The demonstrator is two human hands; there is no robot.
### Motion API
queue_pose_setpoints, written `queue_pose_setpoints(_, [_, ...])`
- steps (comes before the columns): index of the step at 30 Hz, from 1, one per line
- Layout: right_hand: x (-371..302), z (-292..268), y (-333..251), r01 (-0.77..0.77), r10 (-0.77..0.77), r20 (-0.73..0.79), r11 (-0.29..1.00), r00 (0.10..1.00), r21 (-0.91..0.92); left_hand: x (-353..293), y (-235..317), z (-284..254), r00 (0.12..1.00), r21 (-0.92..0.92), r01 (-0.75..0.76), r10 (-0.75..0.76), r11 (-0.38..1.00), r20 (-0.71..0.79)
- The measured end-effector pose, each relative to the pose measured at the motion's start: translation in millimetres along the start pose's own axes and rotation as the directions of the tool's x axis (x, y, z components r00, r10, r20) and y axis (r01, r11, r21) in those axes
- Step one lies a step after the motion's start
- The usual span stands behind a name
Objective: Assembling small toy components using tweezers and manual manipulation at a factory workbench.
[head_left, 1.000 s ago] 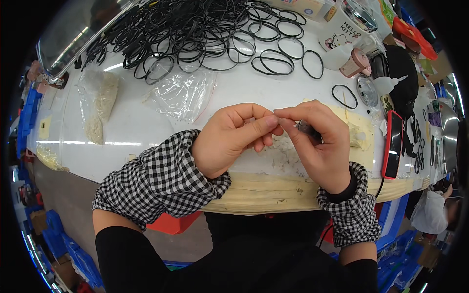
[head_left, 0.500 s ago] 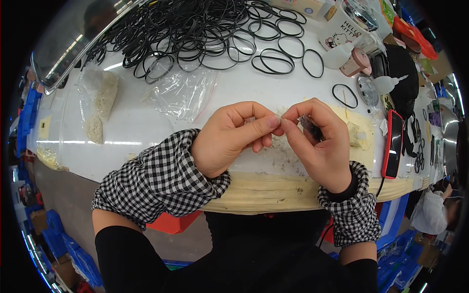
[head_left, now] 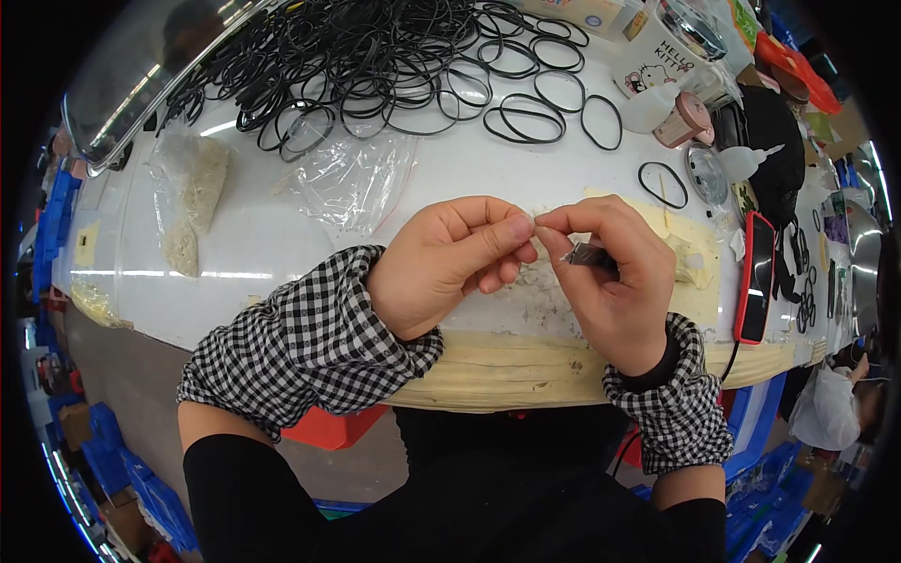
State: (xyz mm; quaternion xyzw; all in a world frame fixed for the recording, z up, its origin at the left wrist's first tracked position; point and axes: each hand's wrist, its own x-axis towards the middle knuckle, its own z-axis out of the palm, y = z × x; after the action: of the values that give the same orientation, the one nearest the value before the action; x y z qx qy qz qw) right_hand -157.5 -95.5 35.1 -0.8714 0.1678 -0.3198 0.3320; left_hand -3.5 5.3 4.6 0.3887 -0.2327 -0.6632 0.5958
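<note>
My left hand (head_left: 427, 267) is closed in a pinch, thumb against index finger. Whatever lies between those fingertips is too small to name. My right hand (head_left: 619, 291) meets it there, thumb and index tip also pinched together. Tucked in the right hand's curled fingers is a small dark metal tool (head_left: 589, 256), flat and shiny at its end, its kind not clear. Below the hands, pale crumbs (head_left: 544, 286) are scattered on the white tabletop (head_left: 253, 300). A yellow sheet (head_left: 704, 296) lies under and beside the right hand.
A heap of black rubber rings (head_left: 366, 56) spreads across the back. Clear bags, one holding pale granules (head_left: 202, 183), lie left. At right are a single black ring (head_left: 663, 185), a red-cased phone (head_left: 755, 281), squeeze bottles (head_left: 648, 108) and a pink jar (head_left: 685, 120).
The metal tool in my right hand has turned, its shiny end now toward the left. My right fingertips have shifted slightly up and left. My left hand has barely moved.
</note>
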Motion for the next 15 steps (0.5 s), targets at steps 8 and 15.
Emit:
queue_pose_setpoints(8, [-1.9,5.2,2.0,0.121,-0.122,-0.026,0.992,0.992,-0.02,-0.3,0.6,-1.3,0.999,-0.065,-0.017,0.02,0.998,0.042])
queue_pose_setpoints(15, [-1.2,2.2,1.8,0.082,-0.081,-0.022,0.995,0.996,0.06,2.7,-1.5,-5.8,0.997,-0.174,0.002,0.011,0.985,0.072])
